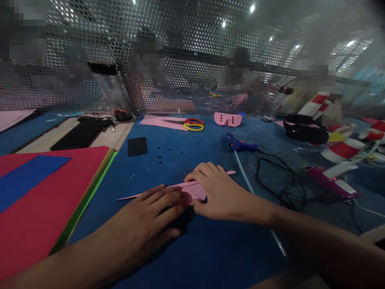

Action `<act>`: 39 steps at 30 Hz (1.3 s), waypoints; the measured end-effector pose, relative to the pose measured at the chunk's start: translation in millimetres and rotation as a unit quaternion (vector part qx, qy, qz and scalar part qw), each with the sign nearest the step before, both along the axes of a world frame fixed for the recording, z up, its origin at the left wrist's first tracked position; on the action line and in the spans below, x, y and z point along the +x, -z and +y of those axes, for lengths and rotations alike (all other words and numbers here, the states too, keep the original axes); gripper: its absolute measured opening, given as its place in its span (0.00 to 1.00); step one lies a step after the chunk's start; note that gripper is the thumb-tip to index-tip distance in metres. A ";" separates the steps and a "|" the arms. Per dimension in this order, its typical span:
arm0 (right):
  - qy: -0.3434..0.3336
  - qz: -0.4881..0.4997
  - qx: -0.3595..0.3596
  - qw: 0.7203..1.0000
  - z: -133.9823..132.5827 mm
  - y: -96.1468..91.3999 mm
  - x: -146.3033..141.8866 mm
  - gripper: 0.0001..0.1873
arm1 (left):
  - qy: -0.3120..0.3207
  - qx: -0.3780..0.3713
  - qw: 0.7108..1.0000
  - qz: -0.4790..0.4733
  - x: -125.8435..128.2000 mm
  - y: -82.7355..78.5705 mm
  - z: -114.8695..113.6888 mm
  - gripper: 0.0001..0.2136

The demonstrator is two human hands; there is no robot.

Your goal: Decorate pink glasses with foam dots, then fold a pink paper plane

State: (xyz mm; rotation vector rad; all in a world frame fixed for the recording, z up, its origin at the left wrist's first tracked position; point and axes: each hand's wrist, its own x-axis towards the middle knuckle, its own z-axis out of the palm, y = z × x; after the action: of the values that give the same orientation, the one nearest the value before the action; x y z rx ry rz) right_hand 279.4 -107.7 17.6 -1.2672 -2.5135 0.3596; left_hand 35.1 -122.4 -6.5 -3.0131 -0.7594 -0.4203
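Both hands pressed flat on a folded pink paper [192, 188] at the middle of the blue surface [210, 249]

Left hand [153, 210] laid palm down on the paper's 7 o'clock side, fingers [159, 192] straight and slightly spread, pinching nothing; right hand [216, 192] at 3 o'clock of it, fingers [200, 171] curled close together over the fold, thumb pressing the near edge. Stack of red and blue card [45, 200] at 9 o'clock, well apart. Scissors [189, 123] at 12 o'clock, blue glue gun [240, 144] at 1 o'clock, black cable [279, 180] at 3 o'clock
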 end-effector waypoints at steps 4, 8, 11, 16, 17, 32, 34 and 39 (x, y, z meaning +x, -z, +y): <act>-0.010 0.002 -0.013 1.000 0.6 -1.6 3.3 0.19 | 0.001 -0.016 1.000 -0.006 -2.5 -0.4 1.5 0.23; -0.025 0.012 -0.029 0.999 2.5 -3.1 7.3 0.22 | 0.012 -0.029 0.999 -0.007 -4.3 -3.6 3.6 0.22; -0.037 0.016 -0.041 0.998 4.4 -4.1 9.8 0.24 | 0.018 -0.030 0.999 -0.013 -5.2 -6.2 5.2 0.21; -0.052 0.017 -0.046 0.997 6.7 -4.1 12.4 0.26 | 0.008 -0.069 0.997 -0.035 -7.1 -7.2 7.5 0.19; -0.054 0.017 -0.047 0.997 7.1 -3.9 12.9 0.27 | 0.007 -0.075 0.996 -0.038 -7.8 -7.0 7.8 0.19; -0.064 0.012 -0.075 0.995 10.9 -2.6 18.9 0.30 | 0.057 -0.111 0.989 -0.072 -21.7 -6.0 19.9 0.16; -0.064 0.011 -0.077 0.995 11.7 -2.5 18.9 0.30 | 0.061 -0.119 0.988 -0.074 -22.6 -6.3 21.1 0.14; -0.065 0.011 -0.076 0.995 12.1 -2.1 18.6 0.30 | 0.053 -0.143 0.985 -0.084 -22.0 -9.7 21.3 0.10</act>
State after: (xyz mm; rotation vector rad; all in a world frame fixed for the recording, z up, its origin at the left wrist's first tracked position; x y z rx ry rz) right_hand 298.0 -95.6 19.7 -1.1482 -2.5988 0.6012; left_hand 13.1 -101.1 3.2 -3.3311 -0.7282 -0.6269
